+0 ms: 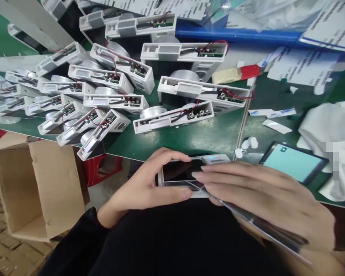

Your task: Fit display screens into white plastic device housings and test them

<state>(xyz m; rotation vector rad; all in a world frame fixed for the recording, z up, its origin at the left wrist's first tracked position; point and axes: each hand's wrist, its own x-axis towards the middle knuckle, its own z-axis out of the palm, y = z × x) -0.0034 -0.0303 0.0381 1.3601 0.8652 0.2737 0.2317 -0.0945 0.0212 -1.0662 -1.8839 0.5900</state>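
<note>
My left hand (145, 188) is wrapped round the left end of a white handheld device (222, 158), its thumb along the near edge and forefinger along the far edge. The device has a glossy black screen (178, 171) and a small blue light at its right end. My right hand (264, 195) is over the device's right part, fingertips at the screen. Under its fingers runs a long, thin, shiny strip (251, 221), slanting from the screen's near edge towards my wrist; its exact kind is unclear. The right thumb is mostly hidden.
Several open white devices (175, 119) with silver dials and red wires crowd the green table (126, 142). Right are a tablet-like panel (294, 161), white cloth (330, 126), paper scraps (277, 125) and a red-and-cream tool (235, 73). A cardboard box (57, 188) and red stool (103, 168) stand left.
</note>
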